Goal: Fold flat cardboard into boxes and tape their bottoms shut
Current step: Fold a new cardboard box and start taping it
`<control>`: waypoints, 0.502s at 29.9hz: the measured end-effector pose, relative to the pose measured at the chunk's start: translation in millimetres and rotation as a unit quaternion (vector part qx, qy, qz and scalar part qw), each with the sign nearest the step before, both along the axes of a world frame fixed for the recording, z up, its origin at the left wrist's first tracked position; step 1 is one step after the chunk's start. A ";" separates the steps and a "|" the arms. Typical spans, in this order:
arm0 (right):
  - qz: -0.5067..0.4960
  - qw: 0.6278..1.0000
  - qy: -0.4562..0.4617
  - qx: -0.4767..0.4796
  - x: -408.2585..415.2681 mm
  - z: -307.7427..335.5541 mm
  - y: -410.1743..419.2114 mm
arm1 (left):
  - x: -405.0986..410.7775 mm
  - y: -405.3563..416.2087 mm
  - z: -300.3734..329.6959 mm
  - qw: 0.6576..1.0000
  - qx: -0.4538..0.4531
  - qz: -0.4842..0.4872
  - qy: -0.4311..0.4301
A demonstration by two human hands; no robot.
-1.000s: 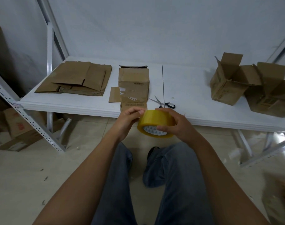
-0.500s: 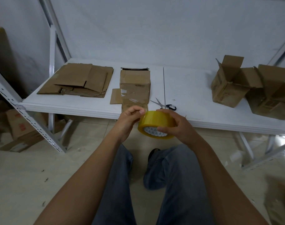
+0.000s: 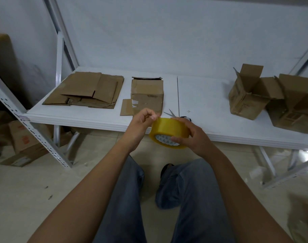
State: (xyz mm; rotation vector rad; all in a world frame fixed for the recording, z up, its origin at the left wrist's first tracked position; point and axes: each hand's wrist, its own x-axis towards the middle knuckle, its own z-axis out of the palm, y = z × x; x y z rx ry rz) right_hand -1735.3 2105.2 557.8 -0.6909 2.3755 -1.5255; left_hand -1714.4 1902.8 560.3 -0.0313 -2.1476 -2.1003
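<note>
Taping step: right hand [image 3: 190, 137] grips tape roll [image 3: 169, 132]; left hand [image 3: 141, 123] pinches its free end. Next: draw tape toward folded box [image 3: 147, 95] near the shelf's front edge.

The tape roll [image 3: 169, 131] is translucent yellow, and its core shows a white ground printed with small dark triangles. The flat cardboard stack [image 3: 87, 91], the folded box [image 3: 147, 96] with pale torn patches on its front, and the two open boxes [image 3: 272, 100] at the right are all plain brown, lying on a white shelf board [image 3: 207, 102] carried by a white metal frame [image 3: 59, 76] before a pale grey-white wall [image 3: 167, 32]. The scissors [image 3: 177, 116] have silver blades and black handles, the person's trousers [image 3: 193, 199] are faded blue-grey denim, the floor [image 3: 26, 190] is beige, and a brown carton [image 3: 25, 142] under the shelf bears red print.
</note>
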 end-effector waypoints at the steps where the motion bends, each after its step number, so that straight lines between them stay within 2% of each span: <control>1: 0.005 1.000 -0.005 -0.005 -0.8 1.0 0.2 | -0.2 -0.2 1.6 1.000 -0.005 0.002 0.002; 9: 0.019 0.999 -0.021 -0.017 -11.5 19.1 -6.5 | 0.6 -4.9 13.1 0.998 -0.052 0.015 0.043; 15: 0.039 0.999 0.024 0.005 -16.9 30.3 -17.0 | 2.3 -16.2 21.5 0.995 -0.078 0.020 0.064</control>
